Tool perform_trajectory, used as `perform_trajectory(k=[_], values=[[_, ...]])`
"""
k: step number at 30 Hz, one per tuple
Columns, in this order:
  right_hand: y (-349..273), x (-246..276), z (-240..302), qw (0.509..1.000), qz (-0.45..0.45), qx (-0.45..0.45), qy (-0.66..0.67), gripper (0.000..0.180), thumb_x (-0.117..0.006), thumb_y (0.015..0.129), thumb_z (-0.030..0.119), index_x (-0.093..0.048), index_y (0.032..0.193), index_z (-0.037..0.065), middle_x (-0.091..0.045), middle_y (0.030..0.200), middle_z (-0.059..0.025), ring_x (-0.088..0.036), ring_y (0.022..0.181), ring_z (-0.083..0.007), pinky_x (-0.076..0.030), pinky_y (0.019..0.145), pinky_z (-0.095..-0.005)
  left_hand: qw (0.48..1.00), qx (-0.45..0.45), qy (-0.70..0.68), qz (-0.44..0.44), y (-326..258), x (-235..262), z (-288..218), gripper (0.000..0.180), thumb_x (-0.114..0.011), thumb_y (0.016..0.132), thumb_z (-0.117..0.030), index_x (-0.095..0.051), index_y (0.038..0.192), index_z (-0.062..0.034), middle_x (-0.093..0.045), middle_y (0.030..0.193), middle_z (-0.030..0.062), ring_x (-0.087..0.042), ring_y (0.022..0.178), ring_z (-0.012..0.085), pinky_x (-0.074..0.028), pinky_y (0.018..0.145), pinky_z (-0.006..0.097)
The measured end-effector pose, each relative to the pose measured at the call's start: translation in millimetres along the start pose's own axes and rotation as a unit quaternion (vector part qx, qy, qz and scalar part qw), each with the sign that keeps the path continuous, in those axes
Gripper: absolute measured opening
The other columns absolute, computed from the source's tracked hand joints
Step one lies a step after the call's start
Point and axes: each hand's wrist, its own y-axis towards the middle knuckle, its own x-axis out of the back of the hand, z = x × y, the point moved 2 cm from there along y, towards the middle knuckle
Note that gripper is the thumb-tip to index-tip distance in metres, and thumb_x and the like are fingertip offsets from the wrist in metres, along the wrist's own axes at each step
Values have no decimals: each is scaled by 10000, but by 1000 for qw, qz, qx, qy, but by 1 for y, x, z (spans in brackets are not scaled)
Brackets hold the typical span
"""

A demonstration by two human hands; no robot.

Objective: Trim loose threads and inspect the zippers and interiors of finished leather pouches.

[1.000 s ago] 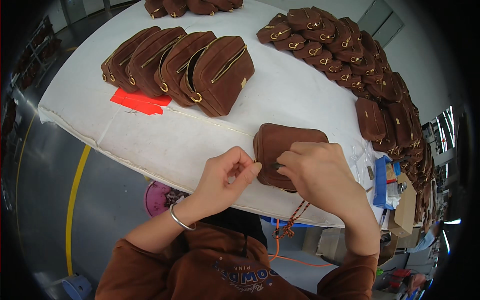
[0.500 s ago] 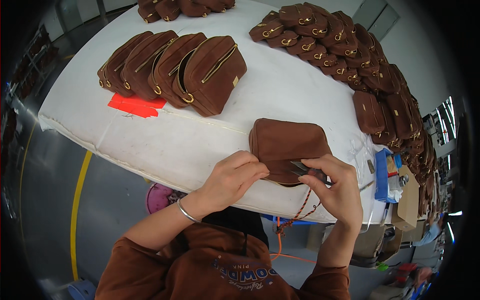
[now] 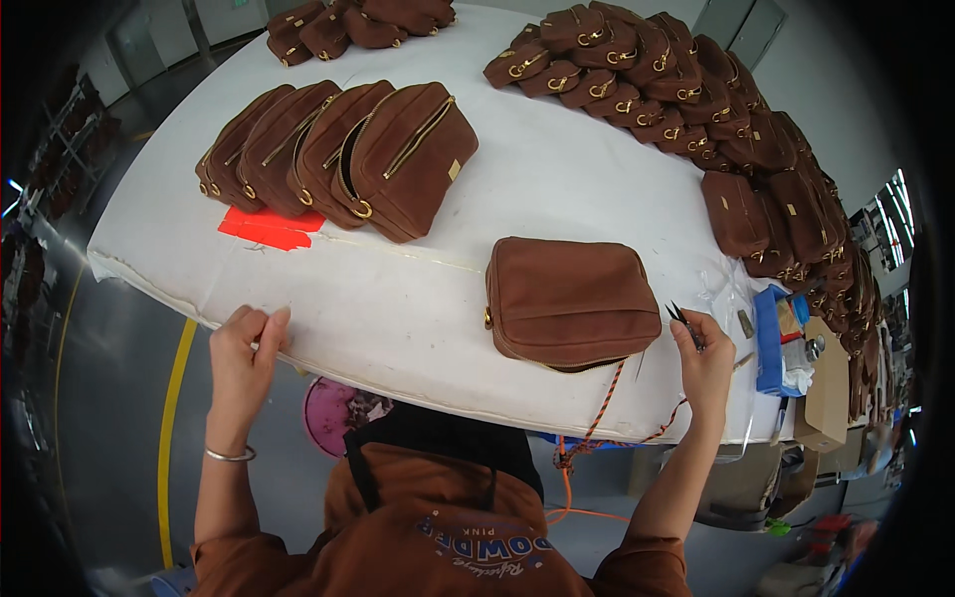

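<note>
A brown zippered bag [image 3: 572, 298] lies on the white-covered table in front of me, its zipper edge toward me and partly open. Just right of the bag, my right hand [image 3: 708, 363] is closed around small dark thread snips [image 3: 684, 324], their pointed blades facing away from me. My left hand [image 3: 244, 363] is over the table's front edge, well to the left of the bag. Its fingers are pinched together; whatever they may hold is too small to make out.
Several brown bags [image 3: 418, 169] stand in a row at left, by red tape [image 3: 269, 229]. More bags [image 3: 637, 60] are piled along the right. A blue tray [image 3: 771, 343] of supplies sits at right. An orange-black cord [image 3: 605, 403] hangs over the edge near a pink bin [image 3: 326, 416].
My left hand has left the bag and moved far left to the table edge. My right hand has drawn off to the right with the snips. The bag now lies untouched.
</note>
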Motion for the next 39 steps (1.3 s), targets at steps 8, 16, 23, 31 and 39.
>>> perform_trajectory(k=[8, 16, 23, 31, 39], values=[[-16, -2, 41, 988, -10, 144, -63, 534, -761, 790, 108, -580, 1286, 30, -571, 1278, -164, -560, 1147, -298, -451, 962, -372, 984, -68, 82, -141, -9, 3, -30, 108, -694, 820, -5, -671, 926, -1, -642, 1008, 150, -628, 920, 307, -492, 791, 351], [-27, -25, 85, 959, 126, 248, -51, 673, -808, 647, 32, -587, 1281, 74, -544, 1289, -107, -503, 1201, -325, -412, 1013, -423, 956, -81, -248, 134, -6, -63, -92, 164, -617, 923, -63, -688, 1063, -15, -680, 951, 132, -653, 871, 204, -512, 779, 305], [-17, -36, 76, 939, 21, 337, -70, 347, -739, 684, -39, -699, 1022, 30, -660, 966, -98, -600, 943, -302, -459, 881, -404, 725, -12, -521, 451, -29, -150, -135, 523, -569, 1000, -190, -384, 1427, 48, -606, 1251, 171, -613, 1082, 166, -488, 933, 282], [-60, -50, 127, 944, -25, 328, -34, 242, -721, 707, 17, -678, 943, -12, -572, 771, -96, -548, 700, -283, -460, 618, -388, 521, 167, -779, 307, 5, -155, -160, 451, -409, 1041, -396, -416, 1394, -116, -513, 1393, 44, -438, 1314, 210, -313, 1118, 406], [-83, -27, 149, 949, 105, 220, 198, 172, -724, 801, 19, -717, 973, 8, -679, 938, -132, -652, 864, -275, -528, 736, -342, 343, 198, -864, 310, 5, -149, -138, 567, -551, 960, -362, -421, 1405, -37, -491, 1409, 146, -483, 1280, 314, -358, 1100, 465]])
